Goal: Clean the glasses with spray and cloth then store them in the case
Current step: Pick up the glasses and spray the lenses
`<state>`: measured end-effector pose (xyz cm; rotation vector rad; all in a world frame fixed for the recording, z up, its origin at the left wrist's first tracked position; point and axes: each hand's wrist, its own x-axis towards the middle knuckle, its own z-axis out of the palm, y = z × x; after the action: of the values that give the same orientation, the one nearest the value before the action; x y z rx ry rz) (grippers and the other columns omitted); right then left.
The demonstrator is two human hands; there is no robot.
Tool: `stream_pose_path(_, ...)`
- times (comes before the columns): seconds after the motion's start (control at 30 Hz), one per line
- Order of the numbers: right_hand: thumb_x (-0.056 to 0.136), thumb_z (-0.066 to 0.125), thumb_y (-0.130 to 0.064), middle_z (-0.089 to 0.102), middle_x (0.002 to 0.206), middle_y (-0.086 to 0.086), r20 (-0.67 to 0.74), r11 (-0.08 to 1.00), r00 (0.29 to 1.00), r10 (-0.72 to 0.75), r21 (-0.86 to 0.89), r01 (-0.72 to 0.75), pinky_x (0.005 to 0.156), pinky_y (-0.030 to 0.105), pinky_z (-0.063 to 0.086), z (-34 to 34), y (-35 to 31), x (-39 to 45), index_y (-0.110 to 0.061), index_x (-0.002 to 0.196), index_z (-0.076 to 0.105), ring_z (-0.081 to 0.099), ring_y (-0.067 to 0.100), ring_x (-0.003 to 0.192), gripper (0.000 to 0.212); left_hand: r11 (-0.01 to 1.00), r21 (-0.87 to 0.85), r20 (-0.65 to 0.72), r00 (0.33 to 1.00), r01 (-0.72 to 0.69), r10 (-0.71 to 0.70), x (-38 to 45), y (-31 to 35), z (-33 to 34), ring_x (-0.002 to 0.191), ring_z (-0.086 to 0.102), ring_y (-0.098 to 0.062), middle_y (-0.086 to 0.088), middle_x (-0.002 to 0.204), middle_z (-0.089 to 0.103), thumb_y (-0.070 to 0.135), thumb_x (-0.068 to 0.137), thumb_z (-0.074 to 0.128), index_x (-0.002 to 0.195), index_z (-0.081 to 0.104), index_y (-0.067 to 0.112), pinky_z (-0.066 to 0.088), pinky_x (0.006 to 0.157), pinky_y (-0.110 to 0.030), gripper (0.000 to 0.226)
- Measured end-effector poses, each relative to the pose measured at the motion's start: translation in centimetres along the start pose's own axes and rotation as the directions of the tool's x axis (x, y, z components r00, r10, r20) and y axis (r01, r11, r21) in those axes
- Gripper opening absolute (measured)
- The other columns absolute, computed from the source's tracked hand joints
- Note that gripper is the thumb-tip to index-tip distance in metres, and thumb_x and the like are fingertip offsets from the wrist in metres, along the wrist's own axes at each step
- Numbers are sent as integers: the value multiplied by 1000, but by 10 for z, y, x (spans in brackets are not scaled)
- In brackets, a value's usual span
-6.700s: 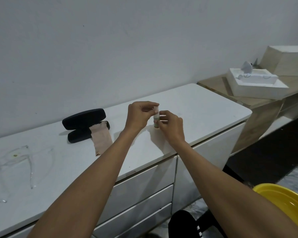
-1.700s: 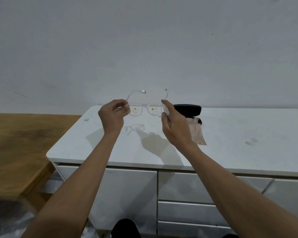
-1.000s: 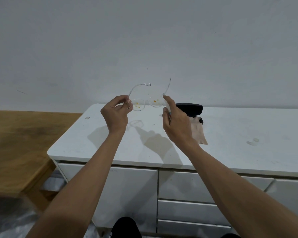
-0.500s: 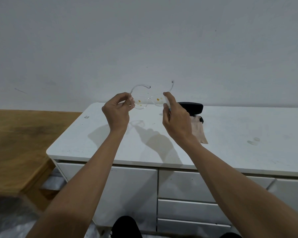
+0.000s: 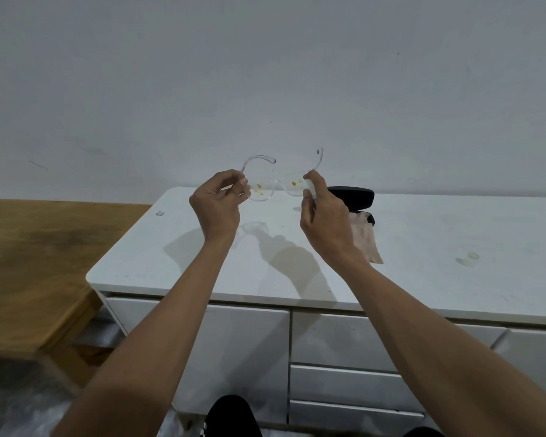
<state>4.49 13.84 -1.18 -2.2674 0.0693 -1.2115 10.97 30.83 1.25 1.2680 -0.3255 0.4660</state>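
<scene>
Clear plastic glasses (image 5: 276,184) are held up in the air above the white cabinet top (image 5: 423,247), in front of the pale wall, with both temple arms unfolded and pointing up and away from the person. The left hand (image 5: 216,203) pinches the left end of the frame between thumb and fingertips, close to the hinge of the curved left temple. The right hand (image 5: 323,216) is closed around a small spray bottle (image 5: 309,188), of which only a pale sliver shows between thumb and forefinger, held right beside the right lens; whether it touches the frame cannot be told. Both lenses carry small orange-yellow spots. Below the glasses their faint shadow falls on the cabinet top, next to the darker shadows of the arms. To the right of the right hand, towards the far edge of the top, lies the black glasses case (image 5: 355,197), standing open, with its lid raised over its base. A beige cleaning cloth (image 5: 364,238) hangs out of the case and lies flat on the top, its near end reaching towards the person, partly hidden behind the right wrist. White drawer fronts (image 5: 344,342) run below the top. On the left a lower wooden table (image 5: 29,263) adjoins the cabinet.
</scene>
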Motion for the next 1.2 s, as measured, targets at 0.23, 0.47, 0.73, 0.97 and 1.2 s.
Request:
stream_pose_path(0.23,104,47,-17,53,69,0,-24,1000,1000,1,15,0,56,34,41,-2,-6,-3,-16,142,53,52,24,60,38,1000,12,-13,1000,9,-9,-1,1,0,67,68,-23,-18,81,68,-11,85,73,93,73,-8,65,75,-39,8)
stream_pose_path(0.47,102,44,-22,65,81,3,16,991,992,-127,53,126,60,38,51,6,-32,0,-22,147,50,59,24,63,46,998,59,-24,999,-30,31,-1,1,-1,69,70,-24,-22,81,71,-9,85,74,92,74,-8,64,73,-36,7)
stream_pose_path(0.73,102,38,-25,65,82,9,46,988,987,-153,33,151,57,45,54,25,-45,-4,-21,147,43,63,32,64,45,997,80,-40,999,-16,19,-3,0,-4,70,73,-21,-16,82,73,-7,85,75,92,75,-6,65,73,-38,8)
stream_pose_path(0.97,103,34,-27,58,74,7,47,990,989,-143,19,143,53,43,50,29,-45,-6,-20,143,42,57,34,59,42,998,57,-50,999,7,-4,-4,2,-5,70,73,-20,-14,81,72,-9,85,75,93,74,-7,65,75,-38,8)
stream_pose_path(1.2,103,39,-21,63,79,11,20,995,996,-92,39,92,55,46,52,30,-45,-6,-14,139,47,57,36,60,38,999,36,-38,999,10,-9,-7,3,-4,70,72,-19,-14,82,71,-9,85,75,94,74,-8,65,76,-39,9)
